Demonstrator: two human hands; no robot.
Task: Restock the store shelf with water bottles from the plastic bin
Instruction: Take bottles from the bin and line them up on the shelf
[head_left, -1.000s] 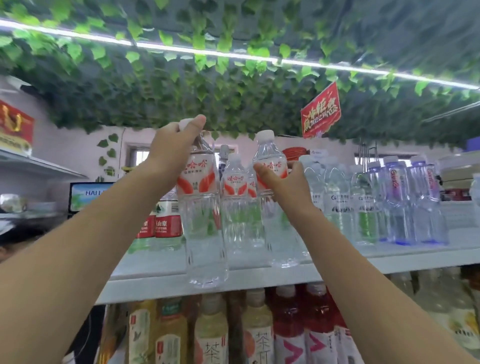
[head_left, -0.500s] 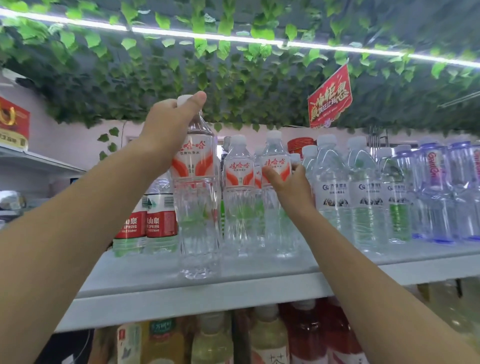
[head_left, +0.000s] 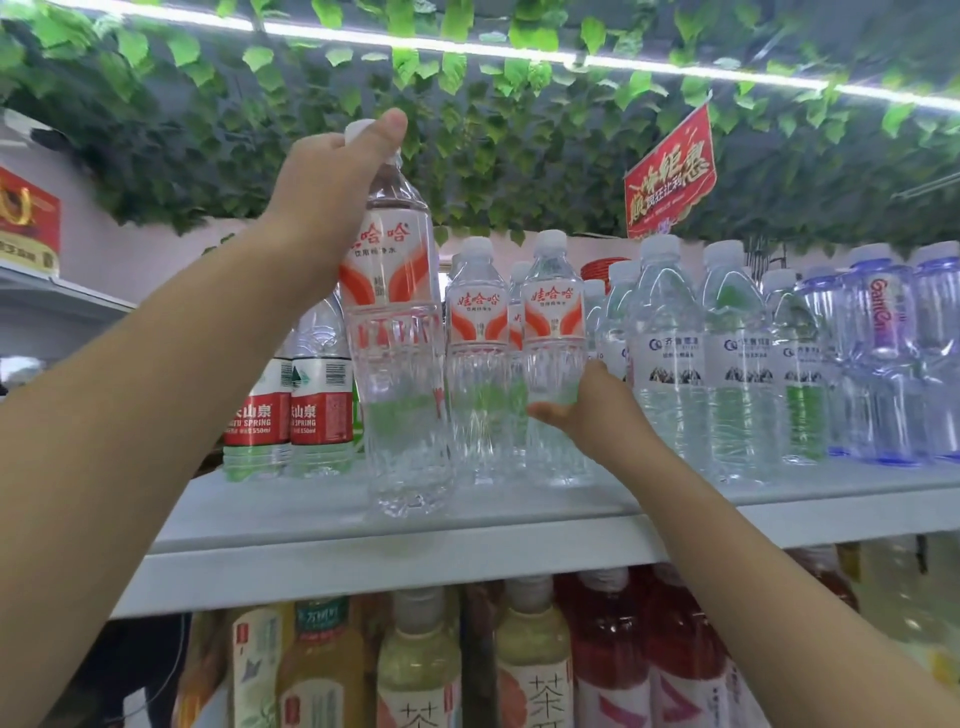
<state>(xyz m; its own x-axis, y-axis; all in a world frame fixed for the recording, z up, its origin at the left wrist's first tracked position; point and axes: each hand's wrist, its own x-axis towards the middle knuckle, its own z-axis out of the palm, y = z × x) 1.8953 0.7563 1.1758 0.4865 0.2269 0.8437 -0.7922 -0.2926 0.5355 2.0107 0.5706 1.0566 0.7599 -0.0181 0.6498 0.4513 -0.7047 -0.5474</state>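
Note:
My left hand (head_left: 332, 192) grips the white cap and neck of a clear water bottle with a red-and-white label (head_left: 400, 364). That bottle stands upright with its base at the front of the white shelf (head_left: 467, 551). To its right, two matching bottles stand on the shelf. My right hand (head_left: 589, 413) holds the lower body of the right one (head_left: 553, 322), thumb across its front. The plastic bin is out of view.
Red-labelled spring water bottles (head_left: 311, 415) stand left of the held bottle. Blue-labelled bottles (head_left: 737, 364) and purple-tinted ones (head_left: 883, 338) fill the shelf to the right. Tea and red drinks (head_left: 535, 675) line the shelf below. A red sign (head_left: 670, 171) hangs among leaves overhead.
My right hand slid down from the label to the lower body of its bottle, which now stands further back on the shelf. My left hand still holds its bottle at the shelf front.

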